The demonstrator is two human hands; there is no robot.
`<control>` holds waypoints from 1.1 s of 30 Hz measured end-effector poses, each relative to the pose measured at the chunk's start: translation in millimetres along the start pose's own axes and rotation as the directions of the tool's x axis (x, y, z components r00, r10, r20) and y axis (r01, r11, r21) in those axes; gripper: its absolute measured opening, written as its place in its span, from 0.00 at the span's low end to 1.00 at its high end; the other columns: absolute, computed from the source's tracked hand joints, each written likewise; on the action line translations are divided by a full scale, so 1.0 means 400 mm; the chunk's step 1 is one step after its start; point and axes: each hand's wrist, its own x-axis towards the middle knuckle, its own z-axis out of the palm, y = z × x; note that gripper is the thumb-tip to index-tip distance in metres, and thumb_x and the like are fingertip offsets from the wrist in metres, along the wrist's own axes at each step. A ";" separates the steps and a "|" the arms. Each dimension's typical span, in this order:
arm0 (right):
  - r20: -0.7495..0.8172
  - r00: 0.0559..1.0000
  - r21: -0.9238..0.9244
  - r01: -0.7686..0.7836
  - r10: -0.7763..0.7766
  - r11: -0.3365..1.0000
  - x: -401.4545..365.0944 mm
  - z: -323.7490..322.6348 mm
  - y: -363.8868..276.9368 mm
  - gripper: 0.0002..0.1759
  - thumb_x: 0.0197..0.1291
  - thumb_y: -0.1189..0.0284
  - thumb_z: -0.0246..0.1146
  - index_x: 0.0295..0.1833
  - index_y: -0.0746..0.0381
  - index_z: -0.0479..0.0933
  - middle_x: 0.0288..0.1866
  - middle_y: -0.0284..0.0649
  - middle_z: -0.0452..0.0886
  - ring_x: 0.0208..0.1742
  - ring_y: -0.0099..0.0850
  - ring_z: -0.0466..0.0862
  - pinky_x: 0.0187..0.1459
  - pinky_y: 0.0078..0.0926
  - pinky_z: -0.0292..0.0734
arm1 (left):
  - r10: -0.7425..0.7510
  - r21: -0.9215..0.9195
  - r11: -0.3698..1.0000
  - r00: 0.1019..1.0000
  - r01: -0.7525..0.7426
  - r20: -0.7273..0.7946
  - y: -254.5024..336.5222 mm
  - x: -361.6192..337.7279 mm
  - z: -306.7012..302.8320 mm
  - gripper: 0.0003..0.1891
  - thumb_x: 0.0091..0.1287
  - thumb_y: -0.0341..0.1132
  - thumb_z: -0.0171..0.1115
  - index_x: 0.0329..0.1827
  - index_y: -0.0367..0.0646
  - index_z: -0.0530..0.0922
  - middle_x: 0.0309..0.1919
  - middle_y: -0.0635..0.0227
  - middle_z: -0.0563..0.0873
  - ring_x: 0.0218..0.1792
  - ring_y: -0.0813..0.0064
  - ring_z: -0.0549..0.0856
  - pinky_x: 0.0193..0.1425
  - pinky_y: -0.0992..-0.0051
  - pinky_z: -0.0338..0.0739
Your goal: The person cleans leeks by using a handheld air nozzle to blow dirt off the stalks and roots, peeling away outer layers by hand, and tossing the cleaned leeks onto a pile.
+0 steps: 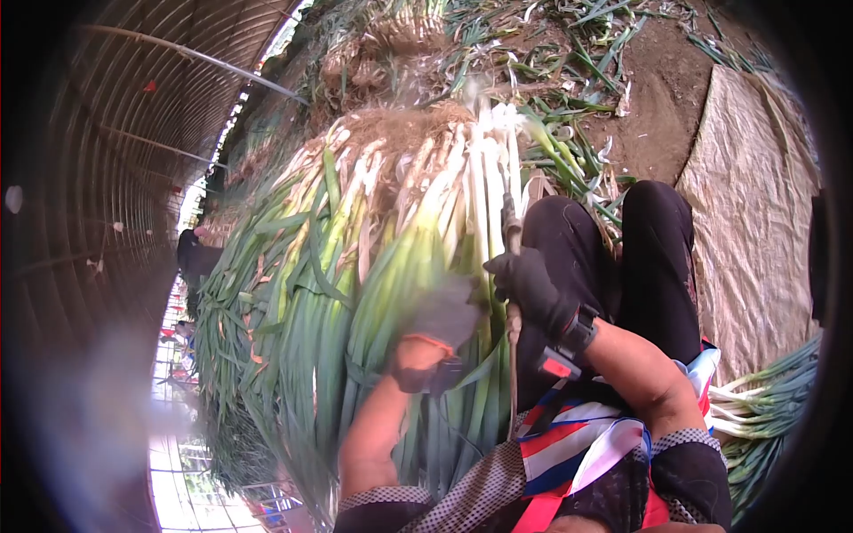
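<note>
A large heap of long green onions (333, 266) lies in front of me, white stems and matted roots at the far end, green leaves toward me. My left hand (444, 313), in a dark glove with an orange cuff, is over the leaves; motion smears its fingers. Just to its right, my gloved right hand (531, 282) is closed at the heap's edge beside my knee. A thin grey-brown stick-like piece (513, 226) runs through its grip, its kind unclear. Pale cleaned stems (487, 169) stand out at the heap's right side.
Loose leaf trimmings (577, 53) litter the soil ahead, and more onions (400, 22) lie beyond. A woven sheet (746, 204) is spread at the right, with an onion bunch (769, 400) by its near end. A person in dark clothes (195, 253) is at the left.
</note>
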 end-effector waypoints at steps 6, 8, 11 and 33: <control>0.219 0.893 0.143 -0.429 0.394 0.892 -0.202 0.185 -0.095 0.06 0.50 0.74 0.62 0.30 0.65 0.72 0.21 0.32 0.72 0.20 0.22 0.71 0.23 0.23 0.68 | -0.113 0.237 0.954 0.952 0.184 -0.283 -0.186 0.021 -0.134 0.16 0.62 0.41 0.57 0.47 0.40 0.80 0.40 0.50 0.83 0.43 0.51 0.81 0.49 0.58 0.74; 0.261 0.953 -0.144 -0.117 0.151 0.983 -0.202 0.187 -0.059 0.05 0.51 0.74 0.60 0.32 0.65 0.75 0.23 0.35 0.74 0.23 0.23 0.74 0.26 0.25 0.70 | -0.217 0.292 0.926 0.970 0.240 -0.109 -0.326 0.049 -0.084 0.18 0.62 0.42 0.56 0.49 0.39 0.79 0.41 0.50 0.83 0.46 0.50 0.80 0.51 0.57 0.73; 0.284 0.959 -0.122 0.035 0.001 0.992 -0.194 0.181 -0.006 0.04 0.56 0.75 0.59 0.34 0.63 0.79 0.28 0.37 0.80 0.29 0.24 0.80 0.30 0.26 0.73 | -0.127 0.161 0.976 0.985 0.146 -0.120 -0.401 0.059 -0.037 0.23 0.62 0.47 0.56 0.50 0.37 0.78 0.46 0.47 0.82 0.50 0.49 0.80 0.55 0.59 0.72; 0.125 0.807 0.150 -0.591 0.578 0.793 -0.274 0.161 -0.115 0.11 0.49 0.71 0.64 0.35 0.69 0.77 0.26 0.41 0.78 0.27 0.29 0.79 0.31 0.29 0.73 | 0.029 0.121 0.992 0.998 -0.023 -0.049 -0.201 0.138 -0.027 0.19 0.60 0.46 0.61 0.34 0.34 0.80 0.32 0.45 0.82 0.37 0.47 0.81 0.41 0.56 0.73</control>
